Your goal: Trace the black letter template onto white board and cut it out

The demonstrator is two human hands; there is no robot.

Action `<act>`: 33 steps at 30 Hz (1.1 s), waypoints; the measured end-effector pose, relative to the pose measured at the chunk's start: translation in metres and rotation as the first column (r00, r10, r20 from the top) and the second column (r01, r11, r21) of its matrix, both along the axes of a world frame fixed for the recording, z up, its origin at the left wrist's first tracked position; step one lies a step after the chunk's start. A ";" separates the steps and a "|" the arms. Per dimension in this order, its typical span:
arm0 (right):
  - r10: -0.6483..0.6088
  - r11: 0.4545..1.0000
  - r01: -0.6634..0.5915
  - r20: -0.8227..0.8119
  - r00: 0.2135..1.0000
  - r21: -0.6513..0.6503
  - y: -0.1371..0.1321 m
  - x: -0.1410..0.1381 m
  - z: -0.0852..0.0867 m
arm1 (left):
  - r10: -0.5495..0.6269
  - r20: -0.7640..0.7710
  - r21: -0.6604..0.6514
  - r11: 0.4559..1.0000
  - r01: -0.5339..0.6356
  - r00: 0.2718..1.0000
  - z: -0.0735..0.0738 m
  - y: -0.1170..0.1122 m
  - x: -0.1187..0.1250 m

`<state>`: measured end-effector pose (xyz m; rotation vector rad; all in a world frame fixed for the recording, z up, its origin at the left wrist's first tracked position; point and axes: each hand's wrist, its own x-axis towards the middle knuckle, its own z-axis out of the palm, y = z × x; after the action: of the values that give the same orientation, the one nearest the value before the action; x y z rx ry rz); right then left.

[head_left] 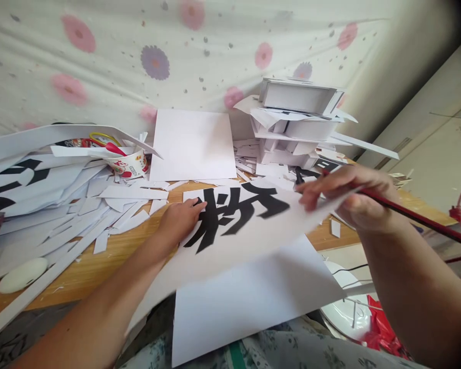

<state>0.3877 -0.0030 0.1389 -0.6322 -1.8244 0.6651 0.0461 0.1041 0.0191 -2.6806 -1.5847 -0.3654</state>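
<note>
On the wooden desk (100,266) strewn with paper scraps (111,205), your left hand (180,219) presses flat, fingers spread, on the white sheet with black characters (246,225), while your right hand (349,200) pinches its far edge, gripping a red brush (418,219).

hands: 2 (179,220) | brush: 1 (418,218) | printed sheet: 1 (246,225) | paper cup: 1 (128,165) | blank sheets: 2 (194,143)

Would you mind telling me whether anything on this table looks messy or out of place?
Yes: loose paper offcuts litter the wooden table, and the stack of white boxes at the back sits crooked. The sheet with the black character overhangs the table's near edge.
</note>
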 end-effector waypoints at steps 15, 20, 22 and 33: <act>-0.408 0.737 0.625 0.568 0.715 -0.257 -0.025 0.008 -0.098 | -0.026 -0.077 0.026 0.999 0.028 0.997 0.001 -0.007 0.001; -0.538 0.657 0.738 0.591 0.601 -0.153 -0.017 0.001 -0.126 | -0.022 -0.022 0.002 1.000 0.022 1.000 -0.004 -0.009 0.000; -0.589 0.635 0.764 0.568 0.575 -0.115 -0.017 -0.002 -0.133 | -0.012 0.016 -0.002 1.000 0.012 1.000 -0.005 -0.009 0.001; -0.718 0.627 0.778 0.370 0.589 -0.021 -0.021 0.000 -0.160 | 0.499 0.842 -0.486 0.867 -0.114 0.204 0.007 -0.063 -0.010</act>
<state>0.3875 -0.0242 -0.0214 -1.6186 -1.5600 0.1278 0.0361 0.0412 0.0256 -2.0973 -2.5316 -2.2700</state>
